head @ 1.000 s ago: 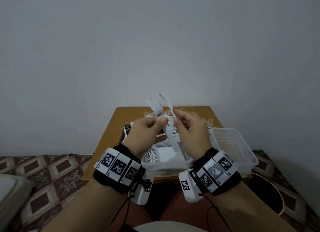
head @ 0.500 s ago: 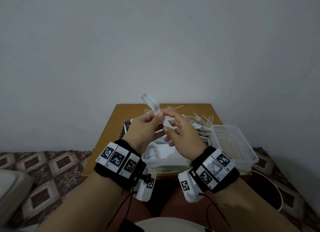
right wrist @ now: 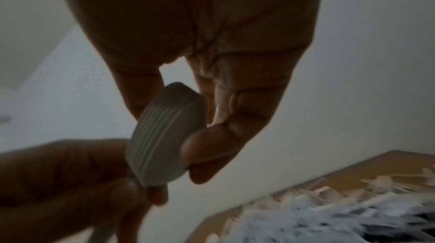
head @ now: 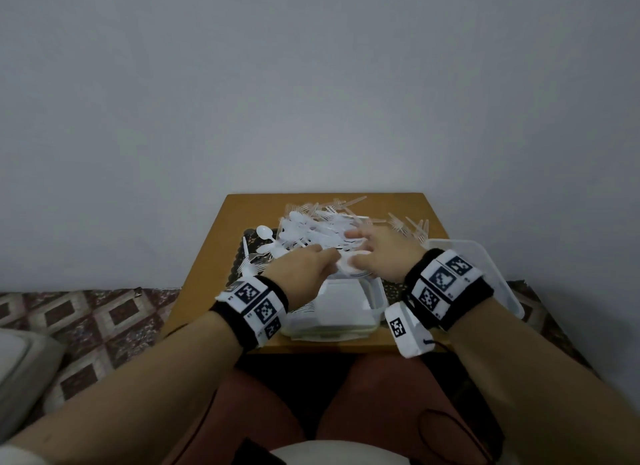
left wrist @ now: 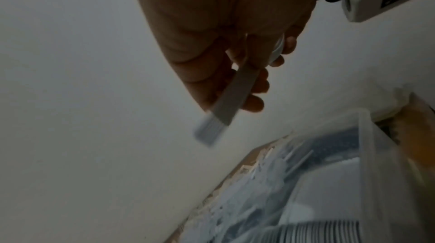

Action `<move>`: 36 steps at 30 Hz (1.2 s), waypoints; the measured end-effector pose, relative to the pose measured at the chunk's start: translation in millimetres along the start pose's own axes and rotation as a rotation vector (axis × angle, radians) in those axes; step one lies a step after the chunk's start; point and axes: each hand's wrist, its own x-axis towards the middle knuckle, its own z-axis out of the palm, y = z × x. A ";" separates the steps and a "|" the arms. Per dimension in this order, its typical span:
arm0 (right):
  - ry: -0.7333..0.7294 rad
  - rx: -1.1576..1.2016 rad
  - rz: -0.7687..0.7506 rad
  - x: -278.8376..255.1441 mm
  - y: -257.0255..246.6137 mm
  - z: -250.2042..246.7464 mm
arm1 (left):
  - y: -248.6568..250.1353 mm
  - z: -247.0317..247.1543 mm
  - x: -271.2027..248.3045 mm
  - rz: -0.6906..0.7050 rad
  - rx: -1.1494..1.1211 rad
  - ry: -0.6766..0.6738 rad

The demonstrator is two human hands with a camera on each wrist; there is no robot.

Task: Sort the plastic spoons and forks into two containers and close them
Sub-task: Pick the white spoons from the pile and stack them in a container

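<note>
Spoons, stacked, pinched by both hands above two containers.

A plain room in a home, it seems: a small orange-brown wooden table stands against a bare grey-white painted wall, on a floor of maroon and cream diamond-patterned tiles. A pale cushioned seat edge shows at the left. The light is dim.
</note>
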 end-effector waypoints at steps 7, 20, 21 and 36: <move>-0.082 -0.247 -0.108 22.5 41.5 25.6 | -24.1 25.2 10.6 -0.092 -0.021 -0.342; -0.197 -0.384 -0.212 26.2 86.9 50.1 | -35.8 58.1 19.0 -0.144 -0.174 -0.404; -0.216 -0.459 -0.231 24.6 88.9 51.3 | -36.1 59.1 19.2 -0.142 -0.184 -0.405; 0.313 -0.148 -0.092 37.6 91.8 18.2 | -47.7 67.3 6.6 -0.019 -0.154 -0.326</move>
